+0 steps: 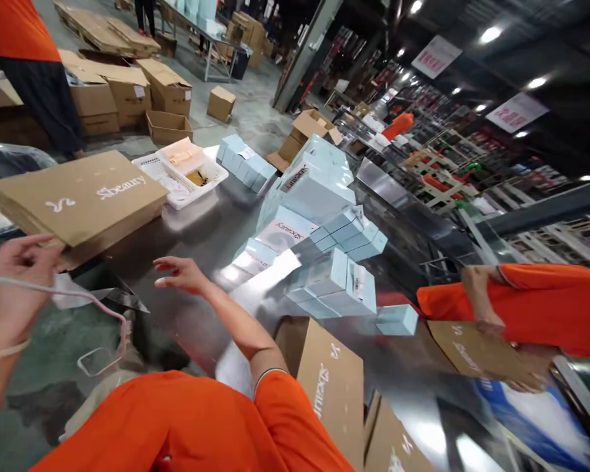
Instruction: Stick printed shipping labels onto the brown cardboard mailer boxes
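At the left, a stack of flat brown cartons [86, 196] printed "sbeauty" lies on the shiny metal table [196, 226]. My left hand [17, 282] is at the near-left corner of this stack, fingers bent and closed on the edge of a carton; the fingertips are slightly blurred. A pinkish-white cord [98, 305] with a loop at its end passes in front of that wrist. Over the table, to the right of the stack, my right hand [181, 274] is open and empty, fingers pointing left and apart from the cartons.
White baskets [181, 193] with small items stand behind the stack. Pale blue boxes [319, 190] are piled mid-table. Open brown cartons [332, 387] stand close by my right side. A co-worker in orange [531, 301] holds a brown carton [465, 347] at the right; another person [24, 59] stands at the upper left.
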Demonstrator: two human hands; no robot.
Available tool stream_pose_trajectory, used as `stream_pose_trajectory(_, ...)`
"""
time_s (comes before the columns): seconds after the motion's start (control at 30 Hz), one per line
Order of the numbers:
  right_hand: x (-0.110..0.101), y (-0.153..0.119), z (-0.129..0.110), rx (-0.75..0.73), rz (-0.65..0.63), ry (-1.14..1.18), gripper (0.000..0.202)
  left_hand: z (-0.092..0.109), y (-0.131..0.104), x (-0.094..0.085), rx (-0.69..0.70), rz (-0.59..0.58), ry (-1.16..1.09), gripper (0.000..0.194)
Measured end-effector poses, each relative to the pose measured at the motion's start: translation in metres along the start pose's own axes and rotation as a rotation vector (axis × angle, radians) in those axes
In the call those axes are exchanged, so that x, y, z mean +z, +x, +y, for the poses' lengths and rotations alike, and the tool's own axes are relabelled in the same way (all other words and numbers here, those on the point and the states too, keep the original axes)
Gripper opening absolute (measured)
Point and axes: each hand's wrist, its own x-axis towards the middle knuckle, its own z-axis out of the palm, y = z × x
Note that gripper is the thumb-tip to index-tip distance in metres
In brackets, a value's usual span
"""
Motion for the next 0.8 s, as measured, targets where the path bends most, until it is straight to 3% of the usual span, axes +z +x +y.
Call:
stream_pose_trajectory(0.07, 0.026, -0.041, 0.010, -0.049, -0.065, 0.086, 0.093, 0.006, -0.042, 0.034, 0.067, -0.028, -0.132, 0.021)
stream_pose_trajectory(0.13, 0.049, -0.072, 0.018, -0.089, -0.053, 0.117, 0.112, 0.015, -0.079, 0.064, 0.142, -0.099, -0.289, 0.029)
stream_pose_trajectory(0.17, 0.058, -0.083, 0.023, -0.104, -0.007, 0.126, 0.108, 0.020, -0.095, 0.076, 0.167, -0.122, -0.368, 0.032)
stream_pose_trajectory(0.27, 0.079, -0.111, 0.034, -0.090, 0.241, 0.116, 0.048, 0.036, -0.137, 0.102, 0.186, -0.083, -0.579, 0.034)
stream_pose_trajectory(0.33, 0.085, -0.130, 0.038, -0.064, 0.384, 0.097, 0.025, 0.045, -0.160, 0.110, 0.184, -0.066, -0.681, 0.033)
stream_pose_trajectory(0.4, 0.086, -0.151, 0.039, -0.102, 0.487, 0.066, 0.043, 0.051, -0.182, 0.112, 0.209, -0.066, -0.764, 0.032)
stream_pose_trajectory(0.47, 0.088, -0.175, 0.039, -0.197, 0.524, -0.008, 0.078, 0.055, -0.204, 0.110, 0.271, -0.087, -0.825, 0.033)
stream_pose_trajectory(0.53, 0.094, -0.197, 0.041, -0.264, 0.522, -0.100, 0.089, 0.055, -0.227, 0.103, 0.344, -0.116, -0.863, 0.035)
stream_pose_trajectory(0.63, 0.115, -0.228, 0.049, -0.252, 0.609, -0.134, 0.053, 0.053, -0.260, 0.087, 0.383, -0.143, -0.868, 0.035)
stream_pose_trajectory(0.73, 0.138, -0.257, 0.060, -0.269, 0.722, -0.062, 0.014, 0.049, -0.279, 0.070, 0.321, -0.147, -0.828, 0.026)
stream_pose_trajectory(0.8, 0.148, -0.277, 0.065, -0.305, 0.736, 0.023, 0.012, 0.045, -0.282, 0.060, 0.226, -0.178, -0.782, 0.025)
